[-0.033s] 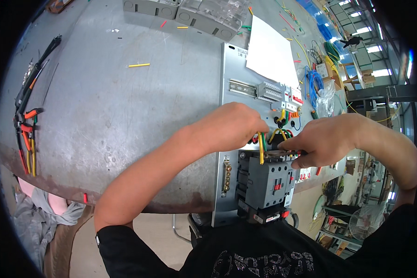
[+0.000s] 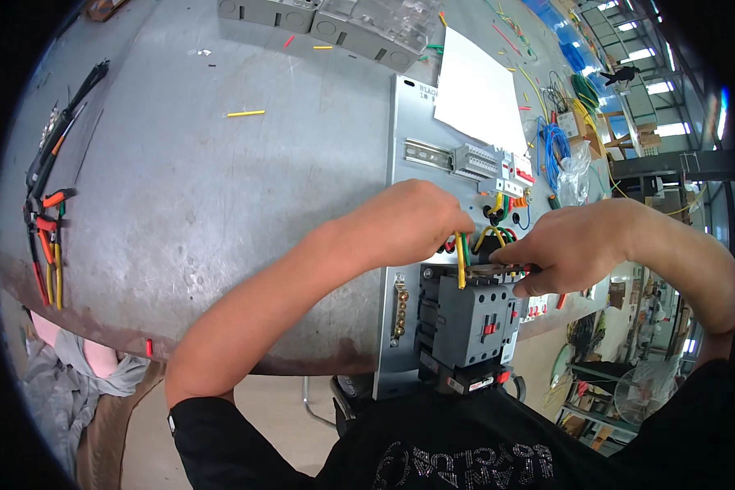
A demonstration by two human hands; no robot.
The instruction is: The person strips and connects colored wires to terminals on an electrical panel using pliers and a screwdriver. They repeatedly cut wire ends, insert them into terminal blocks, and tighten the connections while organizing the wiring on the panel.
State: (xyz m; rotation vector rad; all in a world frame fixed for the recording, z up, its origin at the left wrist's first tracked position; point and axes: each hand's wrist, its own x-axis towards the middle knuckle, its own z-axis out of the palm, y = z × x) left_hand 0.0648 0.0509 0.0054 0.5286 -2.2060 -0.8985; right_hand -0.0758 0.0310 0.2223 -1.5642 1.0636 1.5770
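Observation:
My left hand [image 2: 425, 219] is closed, fingertips pinched at yellow and green wires [image 2: 461, 265] whose ends hang over the grey contactor [image 2: 475, 322]. From the right, my right hand [image 2: 576, 249] grips a dark metal hand tool, apparently pliers [image 2: 492, 269]; its jaws reach the wires at the contactor's top edge. My fingers hide most of its handles. The contactor is fixed to a metal mounting plate [image 2: 390, 335] that overhangs the table's near edge. Behind my hands, short yellow, green and red wires loop near a small breaker [image 2: 516, 171].
A terminal block [image 2: 475, 161] sits on a rail, with a white sheet of paper [image 2: 480, 90] beyond it. Orange-handled tools [image 2: 49, 220] lie at the far left. Grey boxes with clear covers [image 2: 376, 33] stand at the back. Blue wire coils [image 2: 555, 147] lie to the right.

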